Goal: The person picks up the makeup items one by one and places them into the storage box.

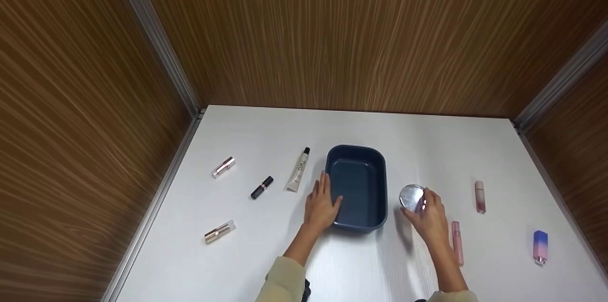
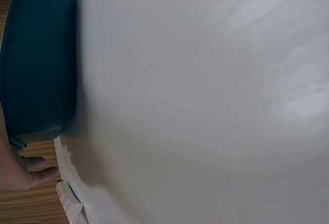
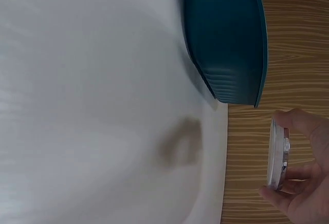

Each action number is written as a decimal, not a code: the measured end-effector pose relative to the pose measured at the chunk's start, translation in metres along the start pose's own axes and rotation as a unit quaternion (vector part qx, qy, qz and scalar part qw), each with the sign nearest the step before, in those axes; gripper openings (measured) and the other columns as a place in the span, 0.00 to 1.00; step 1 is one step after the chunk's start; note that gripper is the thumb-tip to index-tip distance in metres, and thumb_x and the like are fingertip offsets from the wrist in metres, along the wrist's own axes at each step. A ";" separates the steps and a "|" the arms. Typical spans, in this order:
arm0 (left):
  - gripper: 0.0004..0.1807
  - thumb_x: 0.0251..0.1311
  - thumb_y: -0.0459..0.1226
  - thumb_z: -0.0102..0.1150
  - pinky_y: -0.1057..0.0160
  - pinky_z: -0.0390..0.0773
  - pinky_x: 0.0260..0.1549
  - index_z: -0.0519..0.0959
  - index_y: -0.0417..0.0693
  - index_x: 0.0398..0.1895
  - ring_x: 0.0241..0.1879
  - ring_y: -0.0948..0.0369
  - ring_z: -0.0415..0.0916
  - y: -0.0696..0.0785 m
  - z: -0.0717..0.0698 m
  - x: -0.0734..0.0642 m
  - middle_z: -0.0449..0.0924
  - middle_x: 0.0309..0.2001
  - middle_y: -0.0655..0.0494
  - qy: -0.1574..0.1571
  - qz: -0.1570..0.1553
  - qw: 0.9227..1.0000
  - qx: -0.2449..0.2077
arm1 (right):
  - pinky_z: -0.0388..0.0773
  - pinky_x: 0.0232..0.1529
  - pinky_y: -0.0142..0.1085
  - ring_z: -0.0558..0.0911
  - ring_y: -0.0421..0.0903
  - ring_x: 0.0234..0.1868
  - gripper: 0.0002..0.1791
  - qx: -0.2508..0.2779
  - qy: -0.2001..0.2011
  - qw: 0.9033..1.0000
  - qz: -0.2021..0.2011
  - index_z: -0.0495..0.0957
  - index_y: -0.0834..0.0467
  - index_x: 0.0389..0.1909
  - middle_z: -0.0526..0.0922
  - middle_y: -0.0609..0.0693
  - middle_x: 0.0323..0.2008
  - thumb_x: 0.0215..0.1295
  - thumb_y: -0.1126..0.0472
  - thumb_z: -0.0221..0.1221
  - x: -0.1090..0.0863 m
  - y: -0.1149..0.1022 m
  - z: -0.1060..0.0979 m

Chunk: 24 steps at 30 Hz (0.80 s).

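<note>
My right hand [image 1: 432,219] pinches a round, silvery compact [image 1: 412,198] by its edges, thumb on one side and fingers on the other. In the right wrist view the compact [image 3: 278,154] shows edge-on, with a small clasp on its side, raised above the table. Just left of it stands a dark blue rectangular bin [image 1: 358,188], whose visible inside holds nothing. My left hand [image 1: 320,207] rests on the bin's left rim, fingers straight and thumb reaching over the inside. A white tube with a black cap [image 1: 298,170] lies beside that hand.
Left on the white table [image 1: 266,126] are a black lipstick [image 1: 261,187], a clear-and-pink tube [image 1: 223,167] and a gold-and-clear one [image 1: 220,231]. Right are a pink tube [image 1: 457,242], a red-pink gloss [image 1: 480,196] and a blue-pink one [image 1: 540,247]. Wood-grain panels [image 1: 351,36] enclose the table.
</note>
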State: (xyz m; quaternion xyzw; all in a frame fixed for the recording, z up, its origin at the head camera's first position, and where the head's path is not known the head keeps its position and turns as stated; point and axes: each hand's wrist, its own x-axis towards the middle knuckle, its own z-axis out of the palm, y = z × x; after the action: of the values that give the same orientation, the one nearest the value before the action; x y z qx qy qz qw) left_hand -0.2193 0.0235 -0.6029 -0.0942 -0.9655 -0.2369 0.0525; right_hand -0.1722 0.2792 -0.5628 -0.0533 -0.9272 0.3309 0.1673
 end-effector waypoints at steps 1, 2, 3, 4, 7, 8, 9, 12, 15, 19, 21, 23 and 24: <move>0.40 0.64 0.51 0.49 0.53 0.63 0.54 0.49 0.39 0.70 0.65 0.50 0.53 0.000 0.000 0.000 0.44 0.71 0.50 0.000 0.000 1.000 -0.001 | 0.65 0.47 0.61 0.66 0.71 0.51 0.41 0.001 -0.001 1.000 0.001 0.62 0.76 0.56 0.65 0.73 0.52 0.43 0.62 0.69 0.000 -0.001 0.000; 0.40 0.64 0.51 0.48 0.53 0.63 0.54 0.49 0.39 0.70 0.65 0.50 0.52 0.000 0.000 0.000 0.44 0.71 0.50 -0.001 0.000 1.000 -0.001 | 0.65 0.47 0.61 0.66 0.71 0.51 0.41 0.002 0.000 1.000 0.000 0.62 0.76 0.56 0.66 0.73 0.52 0.42 0.62 0.70 0.000 -0.001 0.001; 0.40 0.64 0.51 0.48 0.53 0.63 0.54 0.49 0.39 0.70 0.65 0.50 0.52 0.000 0.000 0.000 0.44 0.71 0.50 -0.001 -0.001 1.000 -0.001 | 0.65 0.47 0.60 0.66 0.71 0.52 0.41 0.004 0.001 1.000 -0.002 0.63 0.76 0.56 0.66 0.73 0.53 0.42 0.61 0.70 0.000 -0.002 0.001; 0.40 0.64 0.51 0.48 0.53 0.63 0.54 0.49 0.39 0.70 0.65 0.50 0.52 0.000 0.000 0.000 0.44 0.71 0.50 -0.001 -0.001 1.000 0.000 | 0.65 0.47 0.60 0.67 0.71 0.52 0.41 0.005 0.002 1.000 -0.004 0.63 0.76 0.56 0.66 0.73 0.52 0.42 0.62 0.70 0.000 -0.002 0.001; 0.40 0.64 0.51 0.48 0.53 0.63 0.55 0.48 0.39 0.71 0.65 0.51 0.52 0.000 0.000 0.000 0.43 0.71 0.51 -0.004 -0.005 1.000 -0.001 | 0.65 0.47 0.60 0.67 0.71 0.50 0.41 0.009 0.013 1.000 -0.019 0.63 0.76 0.55 0.67 0.73 0.51 0.41 0.62 0.70 0.000 -0.003 0.003; 0.40 0.64 0.51 0.48 0.53 0.62 0.55 0.48 0.39 0.71 0.65 0.51 0.52 0.000 0.000 0.000 0.43 0.71 0.51 -0.006 -0.005 1.000 -0.001 | 0.65 0.47 0.60 0.67 0.71 0.50 0.41 0.011 0.015 1.000 -0.022 0.64 0.76 0.55 0.67 0.73 0.51 0.41 0.62 0.70 0.000 -0.003 0.003; 0.40 0.64 0.51 0.48 0.53 0.62 0.55 0.48 0.39 0.71 0.65 0.51 0.52 0.000 0.000 0.000 0.43 0.71 0.51 -0.007 -0.006 1.000 -0.003 | 0.65 0.47 0.59 0.67 0.71 0.50 0.41 0.012 0.016 0.999 -0.024 0.64 0.77 0.55 0.67 0.73 0.51 0.40 0.62 0.70 0.000 -0.004 0.004; 0.40 0.64 0.51 0.48 0.53 0.62 0.55 0.48 0.39 0.71 0.66 0.50 0.51 0.001 -0.001 0.000 0.43 0.71 0.50 -0.010 -0.007 1.000 -0.005 | 0.65 0.47 0.60 0.67 0.71 0.50 0.42 0.014 0.015 0.999 -0.026 0.63 0.77 0.55 0.67 0.73 0.51 0.40 0.62 0.70 0.000 -0.006 0.004; 0.39 0.64 0.51 0.48 0.52 0.62 0.55 0.48 0.39 0.70 0.65 0.50 0.52 0.001 -0.001 0.000 0.43 0.71 0.50 -0.007 -0.004 1.000 -0.007 | 0.65 0.47 0.59 0.68 0.71 0.51 0.42 0.012 0.007 1.000 -0.024 0.63 0.77 0.56 0.67 0.73 0.52 0.40 0.62 0.70 0.000 -0.008 0.004; 0.39 0.64 0.50 0.49 0.51 0.63 0.54 0.49 0.38 0.70 0.65 0.49 0.52 0.000 -0.001 -0.001 0.43 0.71 0.49 0.001 0.002 1.000 -0.012 | 0.65 0.47 0.59 0.68 0.70 0.51 0.41 0.012 0.001 1.000 -0.026 0.63 0.76 0.56 0.66 0.73 0.52 0.41 0.63 0.70 -0.001 -0.010 0.005; 0.39 0.64 0.50 0.49 0.51 0.63 0.54 0.49 0.37 0.70 0.65 0.49 0.53 0.000 -0.001 -0.001 0.43 0.71 0.49 0.002 0.003 1.000 -0.013 | 0.65 0.48 0.59 0.68 0.70 0.51 0.42 0.012 -0.002 1.000 -0.025 0.63 0.76 0.56 0.66 0.73 0.53 0.41 0.63 0.70 -0.001 -0.011 0.006; 0.39 0.64 0.50 0.48 0.51 0.63 0.54 0.49 0.38 0.70 0.65 0.49 0.53 0.000 -0.001 -0.001 0.43 0.71 0.49 0.002 0.002 1.000 -0.012 | 0.65 0.48 0.59 0.67 0.70 0.51 0.42 0.009 -0.005 1.000 -0.024 0.63 0.76 0.56 0.66 0.72 0.53 0.41 0.63 0.70 -0.001 -0.012 0.006; 0.39 0.64 0.50 0.49 0.51 0.63 0.54 0.49 0.38 0.70 0.65 0.50 0.53 0.000 -0.001 -0.001 0.44 0.71 0.49 0.003 0.002 1.000 -0.010 | 0.65 0.48 0.59 0.67 0.70 0.51 0.42 0.007 -0.007 1.000 -0.024 0.63 0.76 0.56 0.66 0.72 0.53 0.41 0.63 0.70 -0.001 -0.013 0.006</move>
State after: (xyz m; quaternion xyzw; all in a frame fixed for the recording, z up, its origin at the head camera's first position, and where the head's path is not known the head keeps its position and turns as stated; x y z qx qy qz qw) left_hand -0.2185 0.0232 -0.6022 -0.0956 -0.9629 -0.2465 0.0546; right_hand -0.1731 0.2655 -0.5598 -0.0280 -0.9268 0.3341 0.1694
